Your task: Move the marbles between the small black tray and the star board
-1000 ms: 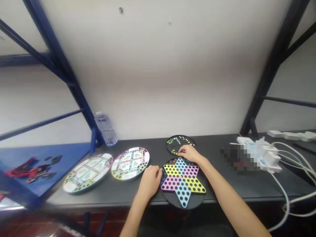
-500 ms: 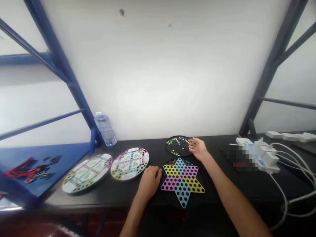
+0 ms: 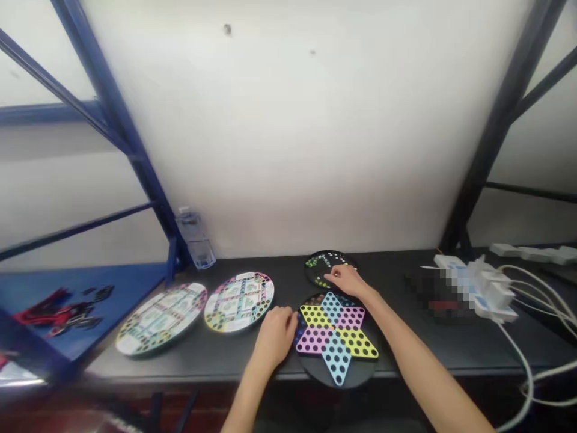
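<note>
A round black Chinese checkers board (image 3: 336,340) with a six-coloured star lies at the table's front edge, and dark marbles sit along its left side. My left hand (image 3: 274,334) rests curled against that board's left rim, its fingers hiding whatever lies beneath. My right hand (image 3: 345,281) reaches palm down across the board's top edge, with fingertips over a smaller black disc (image 3: 327,267) dotted with green, white and yellow marbles. Nothing held in either hand shows.
Two round printed boards (image 3: 160,319) (image 3: 238,302) lie left of my hands, beyond them a plastic water bottle (image 3: 193,240). A blue shelf (image 3: 81,300) holds red and black pieces. White chargers (image 3: 491,294) and cables sit right, beside a pixelated patch.
My right hand has moved left from the small disc's right edge and turned palm down; the yellow-green marbles at its fingers no longer show. My left hand stays at the board's rim.
</note>
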The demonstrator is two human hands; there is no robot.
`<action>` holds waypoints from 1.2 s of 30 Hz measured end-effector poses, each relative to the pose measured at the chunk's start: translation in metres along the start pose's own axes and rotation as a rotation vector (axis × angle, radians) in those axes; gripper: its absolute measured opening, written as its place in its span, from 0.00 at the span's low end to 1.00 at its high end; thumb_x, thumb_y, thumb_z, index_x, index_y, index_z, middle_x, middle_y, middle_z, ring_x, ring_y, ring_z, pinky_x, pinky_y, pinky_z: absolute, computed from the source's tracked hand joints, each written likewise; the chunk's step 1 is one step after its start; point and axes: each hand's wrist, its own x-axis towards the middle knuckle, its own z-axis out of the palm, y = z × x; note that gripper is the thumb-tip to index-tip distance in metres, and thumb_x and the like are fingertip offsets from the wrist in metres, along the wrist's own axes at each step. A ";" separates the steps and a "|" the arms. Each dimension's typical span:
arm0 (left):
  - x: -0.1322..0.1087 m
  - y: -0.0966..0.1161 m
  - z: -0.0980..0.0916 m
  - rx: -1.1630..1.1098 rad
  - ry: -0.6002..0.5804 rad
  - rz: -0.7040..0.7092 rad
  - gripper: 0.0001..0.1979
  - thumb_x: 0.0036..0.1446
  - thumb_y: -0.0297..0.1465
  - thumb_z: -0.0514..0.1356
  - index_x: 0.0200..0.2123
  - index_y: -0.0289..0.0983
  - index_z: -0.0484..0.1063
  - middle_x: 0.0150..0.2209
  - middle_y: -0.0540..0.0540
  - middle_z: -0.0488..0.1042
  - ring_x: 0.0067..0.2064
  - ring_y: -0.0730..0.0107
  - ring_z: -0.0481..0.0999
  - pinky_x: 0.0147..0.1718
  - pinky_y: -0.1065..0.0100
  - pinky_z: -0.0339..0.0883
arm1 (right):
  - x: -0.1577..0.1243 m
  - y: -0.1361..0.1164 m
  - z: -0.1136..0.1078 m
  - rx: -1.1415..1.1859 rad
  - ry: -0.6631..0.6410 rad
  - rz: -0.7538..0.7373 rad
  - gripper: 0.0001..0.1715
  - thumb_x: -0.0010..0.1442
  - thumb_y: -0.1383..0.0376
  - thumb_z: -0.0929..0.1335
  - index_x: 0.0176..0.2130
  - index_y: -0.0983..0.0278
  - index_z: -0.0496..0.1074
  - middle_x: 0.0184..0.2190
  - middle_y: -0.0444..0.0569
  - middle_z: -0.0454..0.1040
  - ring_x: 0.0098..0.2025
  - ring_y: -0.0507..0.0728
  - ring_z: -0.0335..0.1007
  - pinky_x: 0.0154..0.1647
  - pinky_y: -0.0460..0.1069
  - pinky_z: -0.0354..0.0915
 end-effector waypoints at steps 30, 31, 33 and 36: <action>-0.002 0.000 -0.001 -0.017 0.003 -0.016 0.16 0.69 0.32 0.47 0.28 0.39 0.65 0.30 0.46 0.73 0.35 0.64 0.72 0.36 0.65 0.60 | 0.012 0.031 -0.011 1.266 0.206 0.560 0.21 0.56 0.56 0.70 0.23 0.61 0.58 0.14 0.35 0.50 0.14 0.46 0.41 0.11 0.42 0.37; -0.002 0.000 -0.001 -0.014 -0.001 -0.015 0.16 0.69 0.32 0.47 0.27 0.39 0.65 0.30 0.46 0.73 0.35 0.64 0.72 0.36 0.65 0.60 | 0.013 0.029 -0.006 1.186 0.236 0.547 0.24 0.55 0.55 0.72 0.22 0.60 0.56 0.14 0.33 0.48 0.14 0.45 0.40 0.12 0.42 0.37; -0.002 -0.001 -0.001 -0.011 -0.007 -0.007 0.16 0.69 0.32 0.47 0.27 0.39 0.65 0.30 0.46 0.73 0.35 0.64 0.72 0.37 0.65 0.60 | 0.014 0.022 0.002 0.948 0.250 0.480 0.29 0.52 0.51 0.73 0.20 0.60 0.54 0.13 0.33 0.48 0.14 0.46 0.41 0.14 0.43 0.38; -0.003 -0.001 -0.001 -0.002 -0.006 -0.008 0.16 0.69 0.32 0.47 0.28 0.39 0.65 0.30 0.46 0.73 0.35 0.64 0.72 0.37 0.65 0.60 | 0.015 0.013 0.008 0.481 0.123 0.232 0.28 0.53 0.49 0.72 0.17 0.62 0.60 0.12 0.39 0.58 0.17 0.48 0.52 0.19 0.45 0.48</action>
